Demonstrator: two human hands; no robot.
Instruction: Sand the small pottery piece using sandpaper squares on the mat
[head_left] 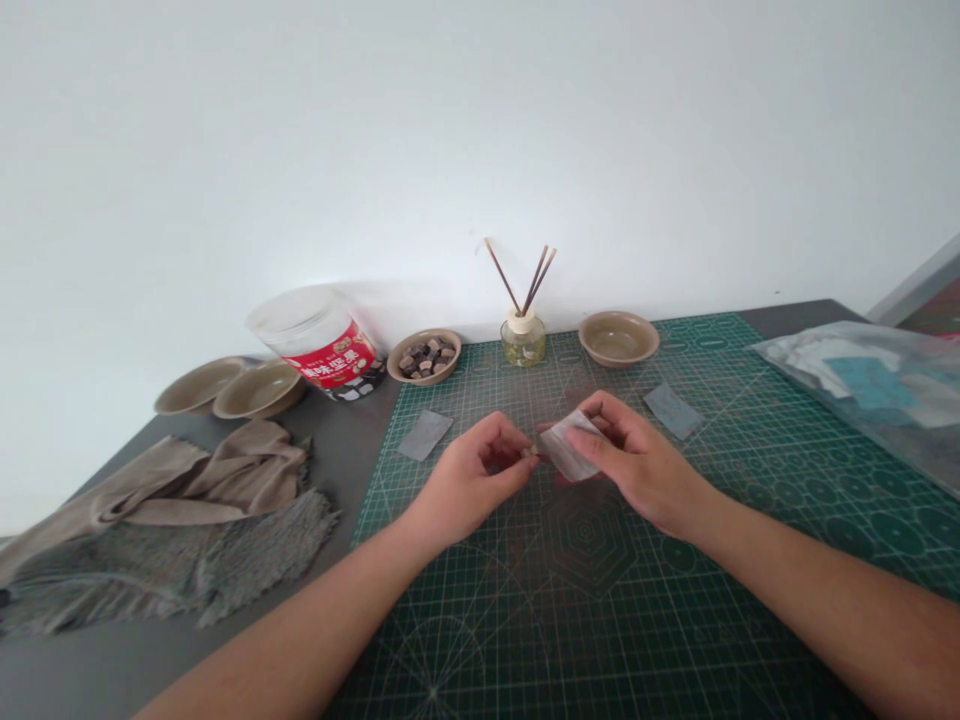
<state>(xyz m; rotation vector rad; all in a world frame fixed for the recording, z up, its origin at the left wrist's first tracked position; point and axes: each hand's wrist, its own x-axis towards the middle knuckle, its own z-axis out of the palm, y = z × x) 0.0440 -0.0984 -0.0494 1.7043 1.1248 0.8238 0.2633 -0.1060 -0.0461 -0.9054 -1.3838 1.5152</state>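
Over the green cutting mat (585, 545), my right hand (634, 455) pinches a small folded or bent grey sheet (572, 447) that looks like sandpaper, thumb on top. My left hand (480, 470) is closed at its fingertips on a small light-brown piece (532, 452), mostly hidden by the fingers, which may be a little wooden block. The two held things are close together; whether they touch I cannot tell. One grey sheet (425, 435) lies flat left of my hands and another grey sheet (673, 410) lies to the right.
A bowl of small brown blocks (425, 357), a reed diffuser (523, 338) and another bowl (619, 338) line the wall. At left stand a plastic jar (322, 345), two bowls (259, 390) and a crumpled cloth (202, 500). A clear bag (870, 375) lies right.
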